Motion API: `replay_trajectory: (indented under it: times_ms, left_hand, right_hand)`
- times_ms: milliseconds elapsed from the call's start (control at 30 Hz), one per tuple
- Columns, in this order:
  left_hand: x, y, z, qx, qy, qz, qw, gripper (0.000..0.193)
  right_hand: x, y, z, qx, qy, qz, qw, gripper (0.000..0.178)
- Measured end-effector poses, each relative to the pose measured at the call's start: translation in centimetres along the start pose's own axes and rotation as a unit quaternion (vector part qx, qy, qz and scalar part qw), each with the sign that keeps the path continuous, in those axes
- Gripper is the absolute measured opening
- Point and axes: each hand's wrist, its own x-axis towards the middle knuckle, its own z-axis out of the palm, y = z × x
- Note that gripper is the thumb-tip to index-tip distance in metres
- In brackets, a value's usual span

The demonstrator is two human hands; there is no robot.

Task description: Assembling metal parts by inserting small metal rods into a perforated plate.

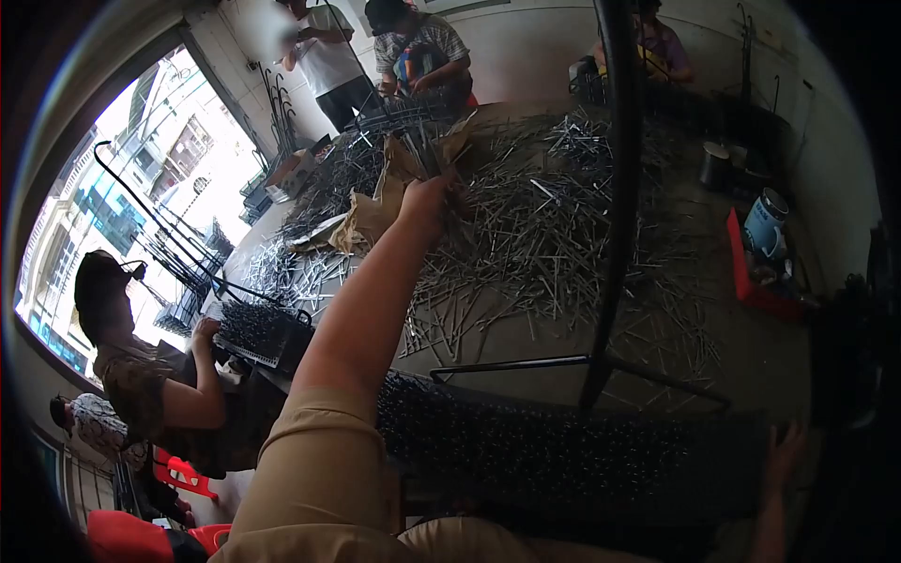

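My left arm reaches far over the table, and my left hand [427, 205] is closed round a bunch of thin metal rods [424, 150] standing up out of it. Crumpled brown paper [375, 211] lies just left of that hand. Loose metal rods [535, 253] are heaped about it. Along the near edge runs a long dark rack [544, 441] densely set with small shiny points. At its right end my right hand [785, 457] rests with fingers apart, holding nothing that I can see.
A black metal post [615, 188] on a bar frame rises from the near table. To the right stand a red tray [751, 267] and a blue can [765, 223]. A person [160, 375] works at a smaller rack [258, 330] on the left. Several others are along the far side.
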Motion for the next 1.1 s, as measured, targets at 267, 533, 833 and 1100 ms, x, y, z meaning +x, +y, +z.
replay_trajectory:
  times_ms: [267,533,833,1100]
  left_hand:
    - [0.6,1.3,-0.6,0.092,0.082,0.027,0.992,0.018]
    - [-9.7,9.4,2.6,0.119,0.021,0.022,0.992,0.016]
    - [-28.6,15.2,7.8,-0.008,-0.129,-0.043,0.991,0.016]
    - [-48.6,3.0,10.4,-0.094,-0.193,-0.245,0.946,0.018]
  right_hand:
    - [0.2,-1.3,0.0,0.012,0.0,0.011,1.0,0.045]
    - [0.8,0.2,-0.3,0.131,-0.012,0.01,0.991,0.048]
    - [-5.3,-13.0,-20.7,0.649,0.12,0.082,0.747,0.029]
    - [-19.2,-27.7,-23.5,0.845,-0.385,-0.17,0.329,0.072]
